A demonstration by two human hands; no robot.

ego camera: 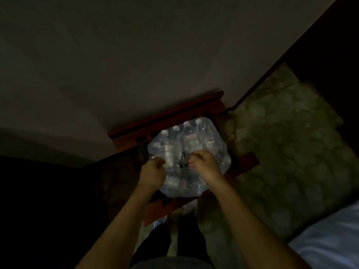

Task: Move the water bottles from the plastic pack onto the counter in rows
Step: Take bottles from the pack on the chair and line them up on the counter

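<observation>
No legible text, brand, number or sign found. The water bottles (196, 136) inside the plastic pack (217, 152) carry label bands, seen as pale, faintly reddish strips around their middles toward the far side of the pack, but dim light and blur through the wrap leave every character unreadable. The wrap itself shows no print that can be made out.

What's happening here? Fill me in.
A person stands over a clear shrink-wrapped plastic pack of water bottles resting on a reddish-brown wooden stand. The left hand and right hand both pinch the wrap on top, apparently tearing it open. All bottles seem to be inside still.
</observation>
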